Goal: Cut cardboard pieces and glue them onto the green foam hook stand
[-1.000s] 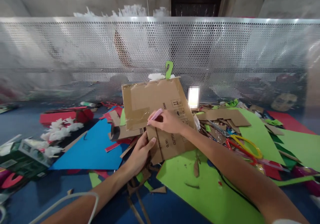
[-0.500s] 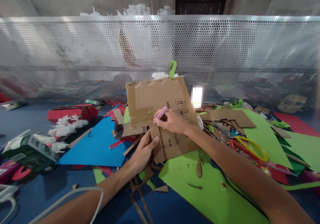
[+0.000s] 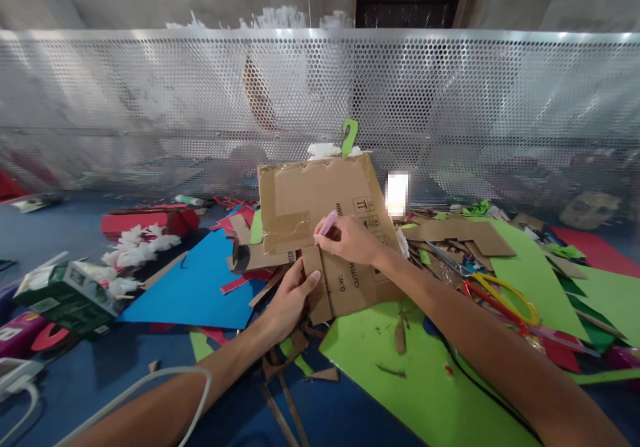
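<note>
A brown cardboard piece point(image 3: 320, 194) with printed handling symbols stands tilted in front of me. My left hand point(image 3: 293, 294) grips its lower left edge, where a narrower cardboard flap point(image 3: 315, 290) lies under the thumb. In my right hand point(image 3: 350, 237), pinched between thumb and fingers, is a slim pink pen-shaped tool point(image 3: 328, 222). Its lower end meets the cardboard just above the left hand; whether that end is a nib or a blade is too small to tell. A green paper hook shape point(image 3: 349, 136) sticks up behind the cardboard's top edge.
Blue paper point(image 3: 195, 287) lies left, green paper point(image 3: 390, 374) in front. Scissors point(image 3: 493, 290) with yellow and red handles rest on scraps at right. A green box point(image 3: 67, 294) and a white cable point(image 3: 145, 374) are at left. A perforated metal panel point(image 3: 200, 100) stands behind.
The whole view has shifted slightly, so things appear a little further right. The pink tool's tip has moved a little up along the cardboard. My left hand keeps its hold.
</note>
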Action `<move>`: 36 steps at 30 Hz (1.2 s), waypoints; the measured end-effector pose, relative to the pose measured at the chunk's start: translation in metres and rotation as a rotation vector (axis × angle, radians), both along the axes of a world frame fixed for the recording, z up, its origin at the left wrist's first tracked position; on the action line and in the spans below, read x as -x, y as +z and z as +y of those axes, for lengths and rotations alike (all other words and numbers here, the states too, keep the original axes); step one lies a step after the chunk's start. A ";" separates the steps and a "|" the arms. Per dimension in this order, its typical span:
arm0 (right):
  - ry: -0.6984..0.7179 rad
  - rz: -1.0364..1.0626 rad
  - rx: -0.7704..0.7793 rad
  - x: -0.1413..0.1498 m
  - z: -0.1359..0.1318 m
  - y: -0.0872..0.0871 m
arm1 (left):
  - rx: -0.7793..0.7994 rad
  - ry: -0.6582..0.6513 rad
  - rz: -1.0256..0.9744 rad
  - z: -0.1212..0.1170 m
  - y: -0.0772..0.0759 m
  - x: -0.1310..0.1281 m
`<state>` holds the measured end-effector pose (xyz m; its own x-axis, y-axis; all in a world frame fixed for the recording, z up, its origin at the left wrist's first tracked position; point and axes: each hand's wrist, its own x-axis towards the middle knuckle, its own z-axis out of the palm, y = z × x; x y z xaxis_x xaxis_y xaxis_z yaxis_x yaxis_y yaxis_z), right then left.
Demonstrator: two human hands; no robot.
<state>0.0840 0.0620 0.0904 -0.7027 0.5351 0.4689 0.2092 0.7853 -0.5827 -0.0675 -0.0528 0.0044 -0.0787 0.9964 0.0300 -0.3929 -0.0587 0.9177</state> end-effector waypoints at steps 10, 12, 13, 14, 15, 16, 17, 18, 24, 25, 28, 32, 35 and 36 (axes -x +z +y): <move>0.014 -0.006 0.005 0.000 0.001 0.000 | -0.008 -0.006 -0.018 0.000 0.000 0.000; 0.011 0.004 0.010 0.000 0.001 0.000 | -0.008 -0.008 -0.019 0.000 0.000 0.000; 0.010 0.004 0.009 0.000 0.001 0.000 | -0.006 -0.006 -0.017 0.000 0.000 -0.001; 0.008 0.003 0.007 0.000 0.000 0.000 | -0.004 -0.005 -0.015 0.000 0.000 -0.001; 0.008 0.000 0.005 0.000 0.000 0.000 | -0.002 -0.006 -0.012 0.000 0.000 -0.001; 0.009 -0.003 0.004 0.001 -0.001 -0.001 | -0.001 -0.006 -0.012 0.000 0.001 -0.001; 0.013 -0.006 0.003 0.001 -0.001 -0.001 | 0.000 -0.005 -0.012 -0.001 0.001 -0.001; 0.017 -0.008 0.003 0.001 -0.001 -0.001 | 0.001 -0.004 -0.015 -0.001 0.001 -0.001; 0.001 0.023 0.045 -0.002 0.002 -0.002 | 0.035 -0.019 -0.042 -0.001 0.005 -0.001; -0.004 0.028 0.052 -0.004 0.002 -0.002 | 0.038 -0.019 -0.043 -0.001 0.005 -0.001; -0.041 0.051 0.058 -0.010 -0.003 -0.003 | 0.043 -0.005 -0.042 0.000 0.004 0.000; -0.073 0.063 0.019 -0.020 -0.017 -0.013 | 0.058 0.009 -0.033 0.001 0.003 0.000; -0.080 0.063 -0.069 -0.024 -0.024 -0.023 | 0.054 0.014 -0.029 0.001 0.003 0.000; -0.084 0.067 -0.101 -0.024 -0.025 -0.026 | 0.051 0.019 -0.028 0.001 0.003 -0.001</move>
